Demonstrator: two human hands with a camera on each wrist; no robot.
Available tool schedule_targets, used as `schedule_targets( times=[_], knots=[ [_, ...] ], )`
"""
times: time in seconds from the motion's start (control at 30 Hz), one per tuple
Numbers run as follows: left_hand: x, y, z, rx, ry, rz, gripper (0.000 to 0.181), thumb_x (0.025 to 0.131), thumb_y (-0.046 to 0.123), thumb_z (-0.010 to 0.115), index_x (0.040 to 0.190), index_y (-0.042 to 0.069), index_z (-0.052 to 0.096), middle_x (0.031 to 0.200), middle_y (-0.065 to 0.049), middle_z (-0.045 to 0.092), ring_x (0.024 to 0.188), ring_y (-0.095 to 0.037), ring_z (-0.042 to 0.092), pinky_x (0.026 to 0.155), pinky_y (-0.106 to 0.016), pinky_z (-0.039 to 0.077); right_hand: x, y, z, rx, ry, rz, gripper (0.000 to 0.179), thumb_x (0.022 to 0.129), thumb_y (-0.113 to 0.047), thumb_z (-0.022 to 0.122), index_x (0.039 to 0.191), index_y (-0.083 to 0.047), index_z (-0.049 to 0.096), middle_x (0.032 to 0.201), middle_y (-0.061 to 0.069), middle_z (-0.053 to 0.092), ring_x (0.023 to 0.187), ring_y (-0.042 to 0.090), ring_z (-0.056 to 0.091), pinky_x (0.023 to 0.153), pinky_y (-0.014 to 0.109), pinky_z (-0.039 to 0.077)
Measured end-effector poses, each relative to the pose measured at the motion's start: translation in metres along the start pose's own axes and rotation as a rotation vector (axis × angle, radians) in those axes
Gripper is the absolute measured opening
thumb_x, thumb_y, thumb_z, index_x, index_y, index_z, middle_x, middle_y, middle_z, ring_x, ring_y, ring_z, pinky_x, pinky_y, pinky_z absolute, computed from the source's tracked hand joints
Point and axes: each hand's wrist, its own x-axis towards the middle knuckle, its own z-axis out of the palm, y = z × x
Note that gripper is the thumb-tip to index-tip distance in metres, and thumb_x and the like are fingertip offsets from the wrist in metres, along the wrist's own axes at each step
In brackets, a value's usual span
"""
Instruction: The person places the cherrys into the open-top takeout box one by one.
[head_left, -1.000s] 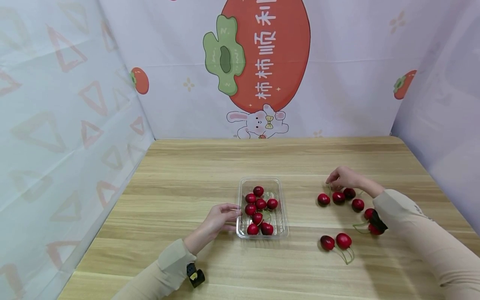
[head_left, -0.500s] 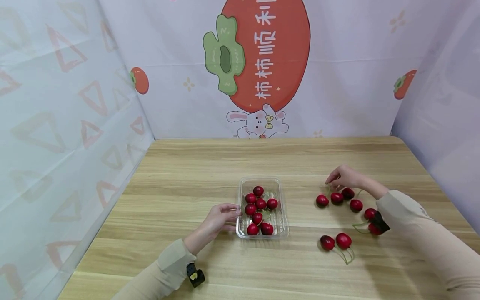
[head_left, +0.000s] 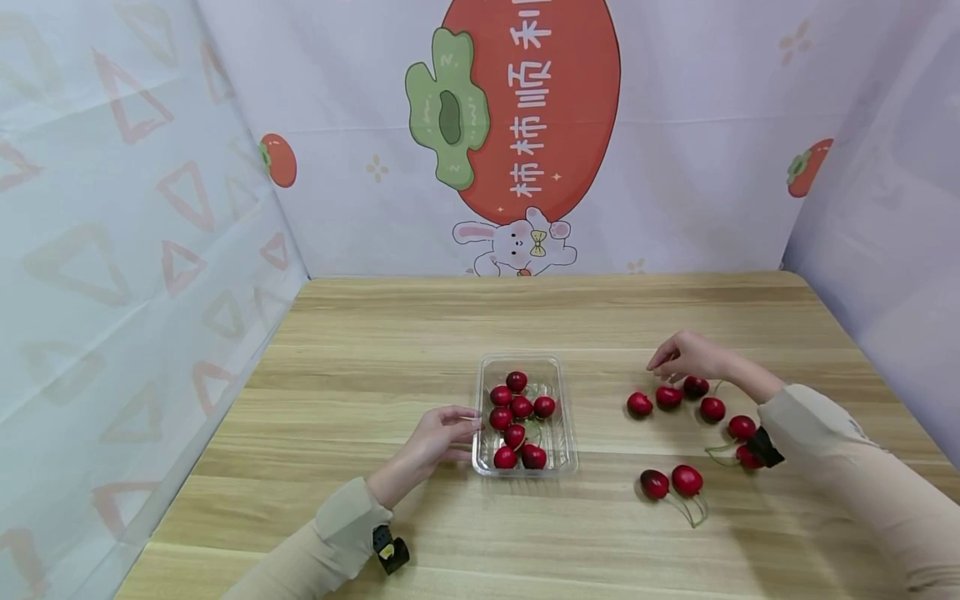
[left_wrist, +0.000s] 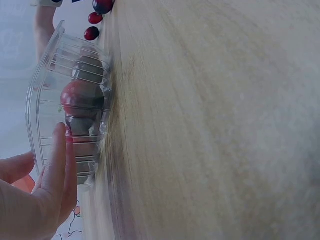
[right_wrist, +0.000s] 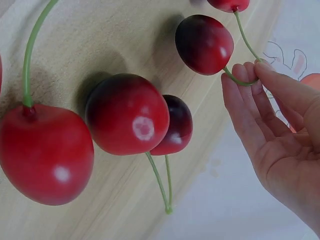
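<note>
My right hand [head_left: 686, 357] pinches the joined green stems of a cherry pair between thumb and fingertips; the right wrist view shows one dark red cherry [right_wrist: 204, 45] and a second cherry [right_wrist: 230, 4] hanging from them. Just beside the held pair lies another pair, with a dark cherry [head_left: 696, 387] and a redder one [head_left: 712, 409]. A clear plastic box [head_left: 566, 450] with several cherries [head_left: 521, 407] inside stands mid-table. My left hand [head_left: 431, 442] rests straight fingers against its left wall and rim; in the left wrist view the fingers [left_wrist: 59, 155] lie along the ribbed side.
Two stemmed cherries [head_left: 687, 481] lie at the near right. Another pair [head_left: 742, 428] sits partly behind my right wrist strap [head_left: 765, 448]. The wooden table [head_left: 375, 333] meets a printed cloth [head_left: 337, 217] at the back, with cloth at both sides too.
My right hand has shifted slightly left, and the held cherry pair has moved left and toward me, away from the pair beside it. The left hand and the box stay put.
</note>
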Motion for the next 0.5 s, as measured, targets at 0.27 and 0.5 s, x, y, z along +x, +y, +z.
schedule_targets(
  times=[0.27,0.5],
  knots=[
    [-0.003,0.0,-0.003,-0.007,-0.05,0.062,0.037,0.081,0.016,0.063,0.109,-0.006,0.053,0.097,-0.016,0.061,0.081,-0.023,0.062,0.069,-0.036,0.056,-0.002,-0.01,0.001,0.008,-0.011,0.004,0.016,0.083,0.005,0.052,0.092,0.017,0.059,0.082,0.022,0.064,0.073,0.026,0.063,0.064,0.035,0.057],
    [0.001,0.0,0.0,-0.001,0.008,-0.004,0.035,0.084,0.008,0.057,0.114,-0.009,0.049,0.104,-0.021,0.058,0.082,-0.025,0.061,0.069,-0.036,0.056,-0.004,-0.016,0.002,0.026,-0.011,-0.028,0.017,0.084,0.003,0.054,0.094,0.016,0.059,0.085,0.024,0.064,0.075,0.025,0.063,0.065,0.035,0.057]
  ],
)
